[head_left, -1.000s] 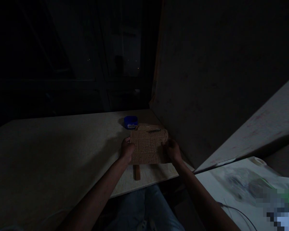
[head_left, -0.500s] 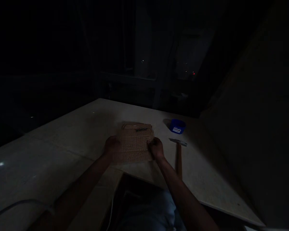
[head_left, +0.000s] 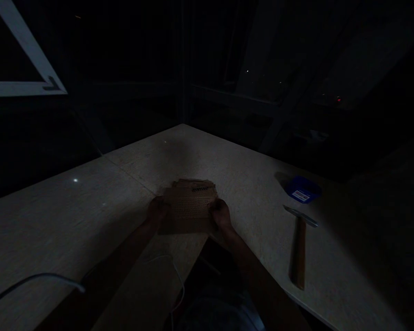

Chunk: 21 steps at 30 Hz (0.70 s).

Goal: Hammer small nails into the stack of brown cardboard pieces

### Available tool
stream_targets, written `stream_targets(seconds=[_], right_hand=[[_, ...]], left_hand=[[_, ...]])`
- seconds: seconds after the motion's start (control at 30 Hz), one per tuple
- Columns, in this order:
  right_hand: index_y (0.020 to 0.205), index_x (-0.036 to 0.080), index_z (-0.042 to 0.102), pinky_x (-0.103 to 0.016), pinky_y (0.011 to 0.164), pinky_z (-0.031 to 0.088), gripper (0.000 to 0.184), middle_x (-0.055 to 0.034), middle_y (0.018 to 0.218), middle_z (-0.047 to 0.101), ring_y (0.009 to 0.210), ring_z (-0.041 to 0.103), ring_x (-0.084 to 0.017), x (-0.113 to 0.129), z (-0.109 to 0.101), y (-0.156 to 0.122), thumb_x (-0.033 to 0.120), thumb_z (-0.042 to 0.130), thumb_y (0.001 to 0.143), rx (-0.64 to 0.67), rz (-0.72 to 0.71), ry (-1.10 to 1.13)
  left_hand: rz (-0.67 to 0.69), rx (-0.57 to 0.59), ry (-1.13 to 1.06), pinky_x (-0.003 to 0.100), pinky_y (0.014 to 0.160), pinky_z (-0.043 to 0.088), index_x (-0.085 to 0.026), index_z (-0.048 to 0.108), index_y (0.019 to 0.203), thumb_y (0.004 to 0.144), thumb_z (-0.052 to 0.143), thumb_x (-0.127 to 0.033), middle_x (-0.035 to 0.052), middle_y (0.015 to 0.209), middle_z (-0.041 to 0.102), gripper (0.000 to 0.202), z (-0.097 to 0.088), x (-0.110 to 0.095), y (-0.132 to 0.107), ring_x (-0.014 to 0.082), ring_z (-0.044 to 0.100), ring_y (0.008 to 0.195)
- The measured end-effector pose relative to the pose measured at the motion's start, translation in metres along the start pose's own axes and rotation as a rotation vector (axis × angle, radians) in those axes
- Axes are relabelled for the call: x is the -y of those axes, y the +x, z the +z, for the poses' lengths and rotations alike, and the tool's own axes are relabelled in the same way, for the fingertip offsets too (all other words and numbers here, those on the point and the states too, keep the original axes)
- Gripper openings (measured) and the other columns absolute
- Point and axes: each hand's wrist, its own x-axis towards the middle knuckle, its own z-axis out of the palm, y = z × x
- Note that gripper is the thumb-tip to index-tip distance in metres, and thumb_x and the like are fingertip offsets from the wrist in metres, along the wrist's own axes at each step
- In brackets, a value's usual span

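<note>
At the worktop (head_left: 227,161), near its edge, we held a brown cardboard piece (head_left: 192,209), textured in rows, a dark strip (head_left: 200,189) toward its ragged far side. A blue container (head_left: 312,188) bore a white label (head_left: 301,196); we couldn't see inside. Our left hand (head_left: 158,210) and right hand (head_left: 221,213) pinched the cardboard piece's sides in their fingers.

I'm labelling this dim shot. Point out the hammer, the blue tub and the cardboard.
Hammer (head_left: 300,244), head view, on the wooden handle.
Blue tub (head_left: 301,196), head view, on its side label.
Cardboard (head_left: 191,209), head view, middle of its broad face.
</note>
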Motion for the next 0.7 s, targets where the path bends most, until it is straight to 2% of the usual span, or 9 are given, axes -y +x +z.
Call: stream_targets(seconds=[0.07,0.13,0.2,0.27,0.33,0.43,0.5,0.6,0.7], right_hand=[[0.074,0.019,0.065,-0.030,0.069,0.053,0.007,-0.0087,0.082,0.075,0.075,0.068,-0.022,-0.001,-0.002,0.000,0.024,0.060,0.073,0.028,-0.007,-0.037],[0.074,0.019,0.067,-0.030,0.068,0.053,0.007,-0.0094,0.082,0.076,0.075,0.070,-0.023,-0.001,-0.007,0.000,0.024,0.061,0.074,0.057,-0.019,-0.074],[0.072,0.020,0.068,-0.029,0.066,0.052,0.008,-0.0096,0.080,0.076,0.074,0.071,-0.023,0.000,-0.013,-0.001,0.023,0.061,0.075,0.080,-0.035,-0.109],[0.069,0.020,0.068,-0.029,0.065,0.052,0.011,-0.0100,0.076,0.076,0.073,0.071,-0.024,0.002,-0.022,-0.002,0.023,0.060,0.077,0.095,-0.057,-0.139],[0.068,0.020,0.068,-0.031,0.067,0.052,0.014,-0.0103,0.076,0.075,0.073,0.070,-0.024,0.003,-0.031,-0.002,0.023,0.059,0.078,0.104,-0.087,-0.157],[0.077,0.020,0.071,-0.034,0.076,0.054,0.014,-0.0103,0.085,0.076,0.081,0.070,-0.025,0.002,-0.044,0.000,0.024,0.058,0.080,0.105,-0.133,-0.161],[0.089,0.020,0.072,-0.037,0.083,0.054,0.018,-0.0106,0.095,0.076,0.089,0.070,-0.026,0.001,-0.049,0.002,0.024,0.056,0.080,0.095,-0.156,-0.154],[0.102,0.019,0.070,-0.040,0.090,0.053,0.025,-0.0117,0.106,0.074,0.098,0.069,-0.026,-0.001,-0.053,0.008,0.025,0.055,0.083,0.094,-0.198,-0.137],[0.108,0.019,0.069,-0.039,0.091,0.053,0.026,-0.0112,0.108,0.072,0.098,0.068,-0.025,0.002,-0.052,0.018,0.028,0.057,0.086,0.125,-0.268,-0.121]], left_hand=[[0.002,0.005,0.048,0.038,0.077,0.057,-0.019,0.063,0.076,0.057,0.065,-0.021,0.0027,0.075,0.072,0.019,-0.001,0.002,-0.001,0.0263,0.070,0.083],[0.066,-0.017,0.206,0.043,0.086,0.055,-0.019,0.065,0.089,0.062,0.067,-0.024,0.0061,0.089,0.073,0.027,0.001,0.000,-0.006,0.0295,0.069,0.095],[0.238,-0.060,0.425,0.047,0.097,0.050,-0.018,0.064,0.110,0.070,0.065,-0.026,0.0110,0.109,0.071,0.041,0.007,-0.006,-0.017,0.0325,0.064,0.111],[0.465,-0.079,0.602,0.050,0.106,0.043,-0.018,0.055,0.129,0.079,0.059,-0.027,0.0141,0.129,0.063,0.051,0.017,-0.013,-0.033,0.0334,0.055,0.126],[0.657,-0.033,0.738,0.052,0.108,0.040,-0.019,0.050,0.137,0.086,0.054,-0.026,0.0144,0.141,0.056,0.052,0.031,-0.020,-0.052,0.0331,0.047,0.134],[0.816,0.123,0.913,0.051,0.102,0.042,-0.020,0.059,0.127,0.092,0.052,-0.024,0.0144,0.134,0.061,0.037,0.056,-0.024,-0.073,0.0331,0.053,0.124],[0.895,0.212,0.944,0.049,0.098,0.044,-0.020,0.063,0.120,0.095,0.048,-0.023,0.0127,0.127,0.065,0.029,0.071,-0.021,-0.078,0.0310,0.056,0.118],[0.983,0.288,0.932,0.047,0.096,0.046,-0.019,0.065,0.118,0.099,0.045,-0.025,0.0115,0.125,0.067,0.028,0.086,-0.012,-0.072,0.0282,0.057,0.115],[1.009,0.322,0.916,0.046,0.097,0.045,-0.019,0.066,0.115,0.099,0.045,-0.026,0.0109,0.126,0.067,0.027,0.091,-0.003,-0.063,0.0264,0.058,0.115]])
